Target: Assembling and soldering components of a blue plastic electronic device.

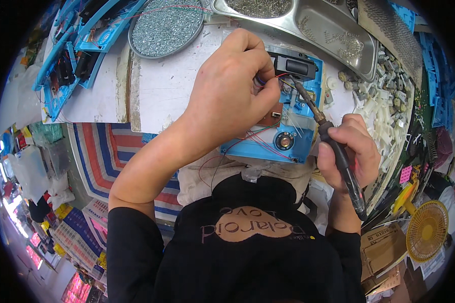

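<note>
A soldering iron [342, 156] with a dark handle is gripped in my right hand [356, 151], its tip slanting up and left. That tip meets thin wires beside a black part [293, 65] at the top of an open blue plastic housing [306, 144]. Over the housing's left side, my left hand [232, 83] is closed in a pinch; a thin wire shows at its fingertips, and my fingers partly hide what they hold. Inside the housing lie a small round speaker [284, 141], a brown circuit board [272, 117] partly behind my hand, and red wires.
A round tray of small metal screws [167, 50] stands at the back left, near stacked blue housings [86, 45]. A metal tray [308, 40] with small metal parts sits behind. White plastic pieces [384, 108] are heaped on the right, and a yellow fan [427, 230] stands lower right.
</note>
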Motion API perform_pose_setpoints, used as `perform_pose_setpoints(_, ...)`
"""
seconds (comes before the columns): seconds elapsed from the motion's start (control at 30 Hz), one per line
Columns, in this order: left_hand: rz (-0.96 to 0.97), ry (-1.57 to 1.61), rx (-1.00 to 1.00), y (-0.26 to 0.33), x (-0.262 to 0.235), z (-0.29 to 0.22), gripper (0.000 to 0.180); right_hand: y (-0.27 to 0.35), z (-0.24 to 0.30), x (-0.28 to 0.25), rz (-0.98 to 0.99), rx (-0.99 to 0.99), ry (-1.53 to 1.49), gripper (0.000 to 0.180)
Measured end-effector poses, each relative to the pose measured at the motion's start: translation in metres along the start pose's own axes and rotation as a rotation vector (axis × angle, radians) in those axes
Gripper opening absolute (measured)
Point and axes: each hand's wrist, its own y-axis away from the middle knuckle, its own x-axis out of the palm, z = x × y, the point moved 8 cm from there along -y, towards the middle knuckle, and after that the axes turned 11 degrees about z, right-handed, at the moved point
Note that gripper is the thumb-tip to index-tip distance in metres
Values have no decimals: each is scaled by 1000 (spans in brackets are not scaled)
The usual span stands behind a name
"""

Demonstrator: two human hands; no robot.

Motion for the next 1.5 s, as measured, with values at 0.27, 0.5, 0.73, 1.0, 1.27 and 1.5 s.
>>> perform_pose_setpoints(0.27,-19,-5,16,0,-1,-1,8,-4,0,2,0,17,27,32)
perform_pose_setpoints(0.5,-20,6,8,0,-1,-1,8,-7,2,4,49,-61,87,35)
perform_pose_setpoints(0.73,-26,7,4,0,-1,-2,8,-7,2,-3,37,-41,38,33)
perform_pose_setpoints(1.0,-53,-38,17,0,-1,-2,10,-11,0,-2,50,-22,50,31)
perform_pose_setpoints(1.27,-72,-69,23,0,1,-4,10,-16,-1,2,67,-15,67,33)
perform_pose_setpoints(1.5,-96,-104,52,0,1,-5,11,-17,-3,1,65,-3,65,33)
